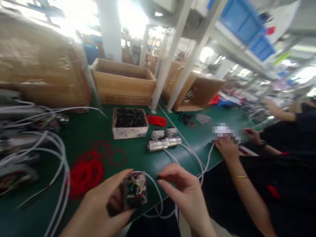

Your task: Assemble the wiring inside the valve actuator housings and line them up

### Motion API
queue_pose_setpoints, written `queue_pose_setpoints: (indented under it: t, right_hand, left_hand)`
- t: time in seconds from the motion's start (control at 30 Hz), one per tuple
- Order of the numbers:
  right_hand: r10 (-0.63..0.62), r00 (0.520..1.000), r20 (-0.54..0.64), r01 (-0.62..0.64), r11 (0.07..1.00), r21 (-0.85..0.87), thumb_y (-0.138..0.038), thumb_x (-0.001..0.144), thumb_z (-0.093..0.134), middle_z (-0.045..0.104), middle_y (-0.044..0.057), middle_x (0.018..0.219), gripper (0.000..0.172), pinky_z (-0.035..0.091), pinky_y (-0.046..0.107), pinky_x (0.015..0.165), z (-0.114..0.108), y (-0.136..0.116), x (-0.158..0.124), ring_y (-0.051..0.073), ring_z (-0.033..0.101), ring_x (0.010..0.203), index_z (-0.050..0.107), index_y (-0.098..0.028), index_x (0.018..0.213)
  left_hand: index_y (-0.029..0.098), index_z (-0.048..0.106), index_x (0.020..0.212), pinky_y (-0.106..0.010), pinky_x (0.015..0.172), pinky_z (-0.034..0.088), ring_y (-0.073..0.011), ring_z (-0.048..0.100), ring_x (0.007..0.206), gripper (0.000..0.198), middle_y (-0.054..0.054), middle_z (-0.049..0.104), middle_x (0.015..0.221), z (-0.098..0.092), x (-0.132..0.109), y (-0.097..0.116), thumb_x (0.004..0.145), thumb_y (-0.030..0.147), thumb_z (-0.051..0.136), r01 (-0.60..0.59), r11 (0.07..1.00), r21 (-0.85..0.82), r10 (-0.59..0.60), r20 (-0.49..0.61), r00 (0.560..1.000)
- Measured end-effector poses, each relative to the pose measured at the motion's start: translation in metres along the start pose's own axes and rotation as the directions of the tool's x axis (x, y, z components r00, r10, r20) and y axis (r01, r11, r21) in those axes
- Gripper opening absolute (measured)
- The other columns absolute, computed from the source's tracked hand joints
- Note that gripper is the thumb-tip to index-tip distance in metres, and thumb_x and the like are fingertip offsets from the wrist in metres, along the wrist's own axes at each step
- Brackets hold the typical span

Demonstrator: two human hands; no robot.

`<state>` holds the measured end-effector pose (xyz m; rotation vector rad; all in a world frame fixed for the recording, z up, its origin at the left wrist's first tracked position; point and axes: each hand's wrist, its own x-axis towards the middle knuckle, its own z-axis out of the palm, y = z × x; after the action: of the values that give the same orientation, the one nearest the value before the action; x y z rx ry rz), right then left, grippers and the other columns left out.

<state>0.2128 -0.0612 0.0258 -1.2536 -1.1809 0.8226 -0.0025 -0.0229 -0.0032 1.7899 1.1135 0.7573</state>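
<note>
My left hand point(101, 199) grips a small open housing point(136, 190) between thumb and fingers. Its open side faces me and shows a tangle of coloured wires. A white cable point(158, 191) loops out of the housing's top and down past the table edge. Just right of it, my right hand point(189, 194) pinches a small black piece point(158, 177) between thumb and index finger, apart from the housing. The piece is too small to make out its kind. Red thin rings or cords point(86, 172) lie in a pile beyond my left hand.
An open box of small black parts point(130, 118) stands ahead, beside a red bundle point(157, 120). Metal cylindrical units point(165, 143) with white cables lie right of it. Cardboard boxes point(123, 84) and metal posts line the back. A co-worker's hand point(227, 148) works at right.
</note>
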Motion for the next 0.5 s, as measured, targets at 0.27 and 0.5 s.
queue_pose_setpoints:
  t: [0.27,0.5]
  right_hand:
    - [-0.247,0.958,0.146,0.276,0.932,-0.236,-0.005,0.087,0.070,0.072,0.000,0.087,0.022,0.057,0.020,0.071,0.003,-0.013,-0.019,0.013,0.070,0.082,0.074,-0.025,0.094]
    - [-0.358,0.886,0.296,0.460,0.763,-0.454,-0.004,0.091,0.066,0.072,0.004,0.090,0.020,0.060,0.025,0.068,0.009,-0.024,-0.022,0.016,0.070,0.079,0.070,-0.020,0.100]
  left_hand:
    - [0.023,0.065,0.114,-0.027,0.074,0.058,-0.0197,0.073,0.087,0.044,-0.001,0.074,0.101,0.002,0.004,0.039,0.074,0.004,0.065,-0.062,0.998,0.006,0.061,0.110,0.992]
    - [0.020,0.061,0.116,-0.032,0.080,0.057,-0.0240,0.072,0.097,0.048,-0.005,0.073,0.107,0.008,0.001,0.039,0.073,-0.002,0.061,-0.157,0.981,0.113,0.144,0.119,0.982]
